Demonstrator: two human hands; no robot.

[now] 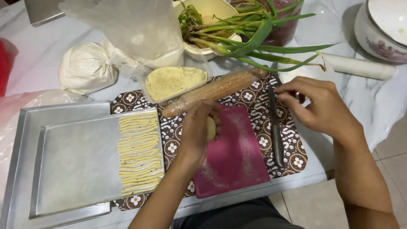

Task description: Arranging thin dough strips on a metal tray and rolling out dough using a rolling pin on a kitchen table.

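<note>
While the near edge of the table carries a pink cutting board [237,163] dusted with flour, the left hand [196,131] hovers over the board's far left corner, fingers curled around a small pale lump of dough [210,128] that shows between palm and fingertips. Left of the board, a shallow metal tray [72,165] sits inside a larger tray [19,140], and a column of thin dough strips [139,152] lies along the inner tray's right side, stacked near to far. Both trays and the board rest partly on a brown patterned mat [258,127]. Right of the board, a knife [275,127] lies on the mat with its blade pointing far. The right hand [318,106] hangs just past the knife's far end, loosely half-closed with fingertips bent toward the blade tip; whether it touches the knife cannot be told, and it grips nothing that shows. Just beyond the left hand, a wooden rolling pin [216,91] lies slantwise across the mat. Behind it stands a clear plastic tub [174,82] holding flattened yellow dough. Farther left sits a knotted white bag [87,70] of flour. At the far side, green spring onions [254,38] sprawl from a cream bowl [212,10], and a white pot [379,27] stands at the far right.
</note>
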